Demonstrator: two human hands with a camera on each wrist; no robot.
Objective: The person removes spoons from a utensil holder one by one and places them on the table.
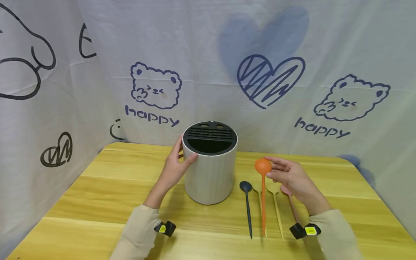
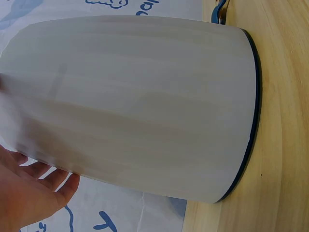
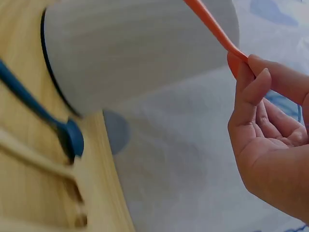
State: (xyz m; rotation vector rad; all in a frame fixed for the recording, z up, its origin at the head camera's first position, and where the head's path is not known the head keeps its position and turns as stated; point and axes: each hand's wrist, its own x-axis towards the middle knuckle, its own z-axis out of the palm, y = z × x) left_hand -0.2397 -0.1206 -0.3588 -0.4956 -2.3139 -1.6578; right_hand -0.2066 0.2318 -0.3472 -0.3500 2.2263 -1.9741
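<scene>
A white ribbed utensil holder (image 1: 209, 177) with a black slotted lid (image 1: 211, 134) stands upright on the table. My left hand (image 1: 173, 166) holds its left side, thumb across the front near the rim and fingers round the far side. In the left wrist view, the holder's wall (image 2: 140, 106) fills most of the frame. My right hand (image 1: 292, 177) pinches an orange spoon (image 1: 263, 167) at its bowl end, with the handle hanging down above the other spoons. Thumb and fingertips meet at the neck of this spoon (image 3: 212, 24) in the right wrist view.
Under and beside the orange spoon lie a dark blue spoon (image 1: 246, 187), two yellowish spoons, one (image 1: 275, 196) partly beside the right hand, and a pink spoon (image 1: 290, 196). The wooden table (image 1: 107, 202) meets a white printed cloth (image 1: 208, 72) at the back.
</scene>
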